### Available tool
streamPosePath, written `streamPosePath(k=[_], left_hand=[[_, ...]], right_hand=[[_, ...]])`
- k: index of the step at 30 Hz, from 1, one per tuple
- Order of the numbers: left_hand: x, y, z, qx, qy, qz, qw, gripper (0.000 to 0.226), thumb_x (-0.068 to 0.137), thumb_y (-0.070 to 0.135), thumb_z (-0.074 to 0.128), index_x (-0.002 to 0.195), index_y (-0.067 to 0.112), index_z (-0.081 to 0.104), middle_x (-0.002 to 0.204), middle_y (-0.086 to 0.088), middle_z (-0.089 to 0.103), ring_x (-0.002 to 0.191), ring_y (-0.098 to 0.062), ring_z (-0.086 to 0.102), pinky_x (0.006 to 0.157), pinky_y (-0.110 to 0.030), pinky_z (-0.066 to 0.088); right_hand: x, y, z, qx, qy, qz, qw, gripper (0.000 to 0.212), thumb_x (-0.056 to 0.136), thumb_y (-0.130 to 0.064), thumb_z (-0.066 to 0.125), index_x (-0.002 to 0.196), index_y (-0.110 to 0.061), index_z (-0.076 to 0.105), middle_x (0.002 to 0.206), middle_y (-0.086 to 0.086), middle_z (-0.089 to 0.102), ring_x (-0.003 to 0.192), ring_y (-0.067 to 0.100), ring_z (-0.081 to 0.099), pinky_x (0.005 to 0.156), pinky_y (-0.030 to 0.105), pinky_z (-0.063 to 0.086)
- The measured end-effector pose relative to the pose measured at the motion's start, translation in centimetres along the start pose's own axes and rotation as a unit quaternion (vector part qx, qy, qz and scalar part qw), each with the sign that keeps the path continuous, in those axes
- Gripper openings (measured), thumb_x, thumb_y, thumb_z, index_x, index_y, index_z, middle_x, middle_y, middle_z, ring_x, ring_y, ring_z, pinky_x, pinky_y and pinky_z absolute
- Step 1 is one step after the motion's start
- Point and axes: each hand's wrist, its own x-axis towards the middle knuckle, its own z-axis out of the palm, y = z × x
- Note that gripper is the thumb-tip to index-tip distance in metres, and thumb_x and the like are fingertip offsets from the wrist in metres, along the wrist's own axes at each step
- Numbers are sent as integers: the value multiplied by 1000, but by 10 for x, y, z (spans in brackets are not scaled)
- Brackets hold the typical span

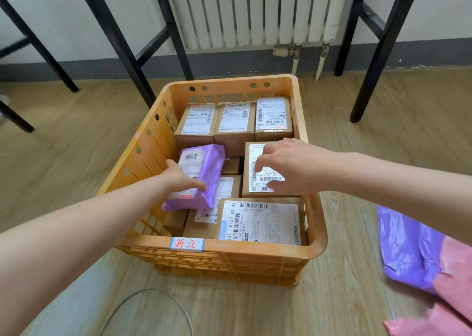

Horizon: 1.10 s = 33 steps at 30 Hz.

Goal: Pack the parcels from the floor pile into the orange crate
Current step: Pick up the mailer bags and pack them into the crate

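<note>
The orange crate (255, 251) stands on the wooden floor and holds several labelled cardboard boxes. My left hand (181, 176) grips a purple poly-bag parcel (204, 177) inside the crate's left side, resting tilted on the boxes below. My right hand (288, 164) hovers with spread fingers over a cardboard box (251, 185) at the crate's right middle, fingertips touching or nearly touching its label. Three boxes (233, 121) line the far wall. A larger box (260, 223) leans at the near right corner.
More soft parcels lie on the floor at the right: a purple bag (406, 248) and pink bags (454, 279). Black metal frame legs (122, 47) stand behind the crate, with a white radiator (250, 11) on the wall. A thin grey cable (153, 297) loops near me.
</note>
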Motion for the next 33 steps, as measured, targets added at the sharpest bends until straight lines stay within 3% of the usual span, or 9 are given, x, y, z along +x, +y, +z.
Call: streamPosePath(k=[4,7,9,14,16,19,23,27,33], left_hand=[[-7,19,32,50,21,88,995,127,54,58,84,145,6,14,145,-16,37,131,-32,42,103,-46,43],[-12,32,40,36,15,135,990,87,64,48,83,128,12,37,131,-9,47,115,-25,50,86,-35,47],[-15,36,40,40,-7,146,988,70,69,35,83,121,15,41,128,-7,47,108,-23,49,77,-33,46],[-22,50,20,59,28,154,986,49,77,28,77,118,16,53,126,-8,53,109,-22,51,88,-34,48],[-31,64,10,5,82,205,975,35,79,27,72,109,18,56,115,-7,59,105,-22,56,80,-33,52],[-56,93,1,-100,88,302,944,14,87,19,62,99,14,59,97,-5,64,87,-16,60,60,-22,45],[-96,133,9,-117,104,406,900,5,86,17,61,90,15,62,84,-2,64,78,-13,60,66,-26,51],[-128,168,31,-88,102,492,860,4,81,14,61,82,11,62,71,0,60,62,-9,53,55,-24,45],[-162,212,82,-58,69,513,854,6,84,16,61,86,11,62,75,-1,63,71,-16,60,62,-31,52]], right_hand=[[5,3,4,-23,32,9,999,43,92,-38,50,133,-28,45,129,0,47,115,22,48,103,34,30],[7,5,2,-4,42,13,999,42,92,-38,50,133,-28,45,129,-1,47,117,22,47,104,34,30],[6,8,1,8,49,16,999,42,92,-38,51,133,-28,46,128,-2,47,118,21,46,103,33,30],[-2,22,-2,31,70,39,996,40,92,-36,53,131,-28,47,128,-2,48,117,20,47,99,31,34],[-7,28,-3,41,81,49,995,39,91,-35,54,129,-28,49,127,-2,49,116,20,47,99,32,37],[-15,36,-4,51,95,65,992,37,91,-33,55,127,-27,50,125,-1,50,115,19,47,98,34,41],[-31,48,-4,66,120,87,987,35,90,-32,54,125,-26,51,123,0,50,112,20,48,94,36,44],[-62,65,0,67,121,103,985,35,89,-29,54,124,-25,50,120,1,49,108,21,48,92,36,45],[-110,110,26,66,68,153,984,35,89,-29,55,123,-22,50,121,3,48,112,24,47,91,36,43]])
